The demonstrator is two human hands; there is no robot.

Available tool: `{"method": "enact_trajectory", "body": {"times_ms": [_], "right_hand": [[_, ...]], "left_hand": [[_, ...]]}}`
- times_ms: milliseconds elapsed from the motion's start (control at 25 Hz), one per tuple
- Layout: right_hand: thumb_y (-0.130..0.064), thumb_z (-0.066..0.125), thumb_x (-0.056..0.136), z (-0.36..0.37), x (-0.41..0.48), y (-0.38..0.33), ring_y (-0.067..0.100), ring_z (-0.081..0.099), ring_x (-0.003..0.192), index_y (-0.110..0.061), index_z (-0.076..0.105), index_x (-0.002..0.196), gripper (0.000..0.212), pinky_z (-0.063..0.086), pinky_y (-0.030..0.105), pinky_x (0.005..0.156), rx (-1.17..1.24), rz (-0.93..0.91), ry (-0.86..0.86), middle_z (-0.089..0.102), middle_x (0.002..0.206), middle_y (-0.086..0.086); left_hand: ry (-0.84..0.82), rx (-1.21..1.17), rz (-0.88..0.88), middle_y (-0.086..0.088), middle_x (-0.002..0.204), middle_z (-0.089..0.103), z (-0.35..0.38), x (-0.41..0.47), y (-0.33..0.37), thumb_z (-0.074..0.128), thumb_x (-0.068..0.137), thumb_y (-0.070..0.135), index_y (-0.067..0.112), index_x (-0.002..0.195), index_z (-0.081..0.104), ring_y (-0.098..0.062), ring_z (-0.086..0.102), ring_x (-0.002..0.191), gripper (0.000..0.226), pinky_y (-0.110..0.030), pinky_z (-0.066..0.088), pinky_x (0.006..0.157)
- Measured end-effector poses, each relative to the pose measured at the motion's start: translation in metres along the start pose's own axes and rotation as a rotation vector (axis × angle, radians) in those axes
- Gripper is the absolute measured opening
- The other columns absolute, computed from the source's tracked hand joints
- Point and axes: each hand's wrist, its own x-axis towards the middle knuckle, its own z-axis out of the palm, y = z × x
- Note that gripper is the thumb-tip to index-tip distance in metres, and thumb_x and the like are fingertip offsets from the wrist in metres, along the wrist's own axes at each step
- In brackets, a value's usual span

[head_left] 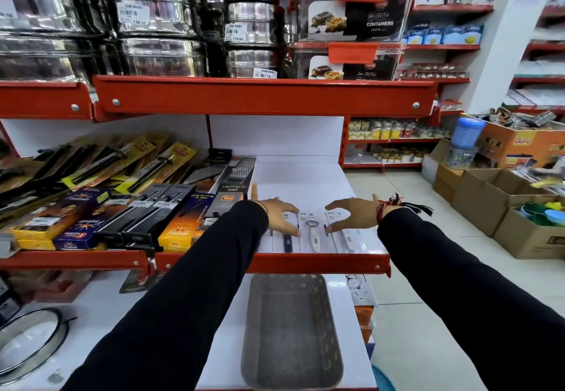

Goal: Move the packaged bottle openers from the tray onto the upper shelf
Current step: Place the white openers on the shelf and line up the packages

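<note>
Shop shelving in red and white fills the view, and the upper shelf (305, 188) serves as the landmark. On its front part, just behind the red lip, lie the packaged bottle openers (312, 233) side by side in a flat row, handles pointing toward the person. Over that row the left hand (276, 214) hovers with fingers spread and curved, its fingertips touching the packs near the dark-handled one; it grips nothing. Opposite it, the right hand (351, 214) is likewise spread and loose, fingertips down at the right-hand packs, holding nothing. Both arms wear black sleeves; a red thread band circles the right wrist. Below the upper shelf, on the lower white shelf, sits the grey tray (292, 332), its inside bare. Left of the openers on the same upper shelf lie boxed lighters (76, 222) and carded graters (235, 173). Above the upper shelf, steel tins (153, 23) and orange-lidded containers (351, 23) are stacked.
</note>
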Motion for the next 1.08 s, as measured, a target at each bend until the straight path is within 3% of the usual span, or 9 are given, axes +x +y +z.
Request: {"method": "enact_trajectory", "body": {"times_ms": [160,480,1080], "right_hand": [[-0.053,0.068,0.083,0.009,0.005,0.035,0.021,0.032,0.147,-0.029,0.042,0.146,0.073,0.021,0.04,0.122,0.039,0.026,-0.069,0.033,0.16,-0.002],[-0.058,0.066,0.082,0.018,0.005,0.05,0.022,0.031,0.147,-0.032,0.034,0.149,0.079,0.023,0.041,0.121,0.042,0.032,-0.131,0.03,0.161,-0.003],[-0.056,0.066,0.083,0.017,0.003,0.047,0.022,0.03,0.148,-0.034,0.036,0.148,0.075,0.021,0.039,0.119,0.044,-0.002,-0.126,0.031,0.161,-0.003]], "left_hand": [[-0.015,0.043,0.043,-0.01,0.165,0.019,0.006,0.017,0.026,0.053,0.081,0.071,0.045,0.149,0.029,-0.023,0.004,0.155,0.077,-0.063,-0.031,0.108],[-0.002,0.086,0.103,0.008,0.16,0.034,0.024,0.051,0.033,0.052,0.072,0.081,0.046,0.146,0.034,-0.023,0.011,0.154,0.084,-0.07,-0.033,0.099],[0.051,0.001,0.087,0.006,0.158,0.037,0.03,0.053,0.035,0.053,0.072,0.08,0.045,0.144,0.039,-0.023,0.012,0.154,0.081,-0.066,-0.035,0.098]]}}
